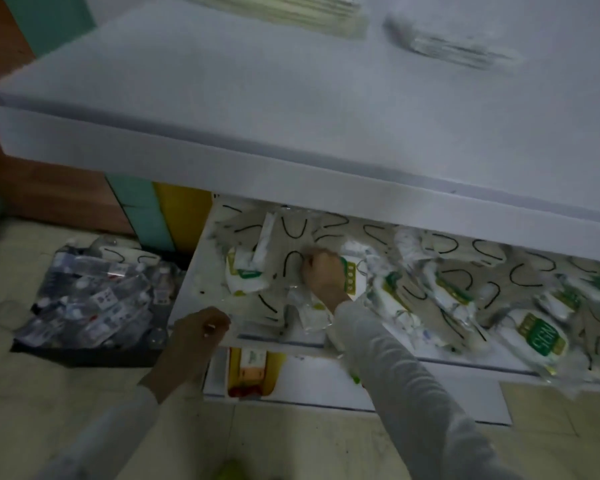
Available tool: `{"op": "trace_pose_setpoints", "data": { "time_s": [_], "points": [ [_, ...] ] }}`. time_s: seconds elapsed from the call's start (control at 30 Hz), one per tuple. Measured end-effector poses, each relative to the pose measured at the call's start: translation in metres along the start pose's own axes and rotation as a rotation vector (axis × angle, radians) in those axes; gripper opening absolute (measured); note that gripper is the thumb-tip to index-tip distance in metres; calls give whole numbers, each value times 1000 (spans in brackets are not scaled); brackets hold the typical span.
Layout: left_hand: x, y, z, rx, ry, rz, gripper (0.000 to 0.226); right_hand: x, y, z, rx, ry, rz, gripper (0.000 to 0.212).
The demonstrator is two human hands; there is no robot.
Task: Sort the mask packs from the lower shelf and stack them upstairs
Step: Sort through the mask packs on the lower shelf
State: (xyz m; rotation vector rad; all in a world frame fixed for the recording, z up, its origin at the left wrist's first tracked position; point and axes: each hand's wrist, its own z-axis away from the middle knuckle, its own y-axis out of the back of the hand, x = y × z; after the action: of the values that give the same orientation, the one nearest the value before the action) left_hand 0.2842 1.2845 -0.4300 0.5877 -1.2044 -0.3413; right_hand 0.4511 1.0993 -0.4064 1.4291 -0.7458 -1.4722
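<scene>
Well forward, the right grip (323,273) reaches into the lower shelf (189,292), fingers curled on one mask pack (291,268) in the heap of mask packs (465,292). The left grip (198,336) is curled at the shelf's front edge; whether it holds something I cannot tell. Above, two blurred stacks (291,12) lie on the upper shelf (222,116). On the tiled floor (32,393) at left lie small bottles (94,299)
</scene>
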Motion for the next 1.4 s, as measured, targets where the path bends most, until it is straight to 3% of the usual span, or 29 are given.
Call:
{"op": "trace_pose_setpoints", "data": {
  "time_s": [0.17, 0.37, 0.53, 0.67, 0.93, 1.17, 1.4],
  "points": [
    [8, 3, -36, 66, -4, 14, 8, -21, -32, -12, -27, -150, 86, 36],
    [25, -11, -56, 42, 47, 111, 14, -29, -42, -11, -78, -323, -141, 67],
    [31, -21, -56, 1, 49, 139, 18, -26, -33, -13, -124, -312, -147, 53],
    [31, -22, -57, 12, 67, 152, 15, -29, -38, -10, -118, -278, 11, 65],
    [24, -25, -53, -8, 68, 168, 21, -34, -43, -10, -75, -386, -259, 59],
    [21, -26, -53, -2, 72, 184, 33, -43, -53, -4, -47, -318, 51, 85],
    [15, -27, -49, -12, 111, 187, 29, -48, -57, -1, 30, -342, -76, 52]
  ]
}}
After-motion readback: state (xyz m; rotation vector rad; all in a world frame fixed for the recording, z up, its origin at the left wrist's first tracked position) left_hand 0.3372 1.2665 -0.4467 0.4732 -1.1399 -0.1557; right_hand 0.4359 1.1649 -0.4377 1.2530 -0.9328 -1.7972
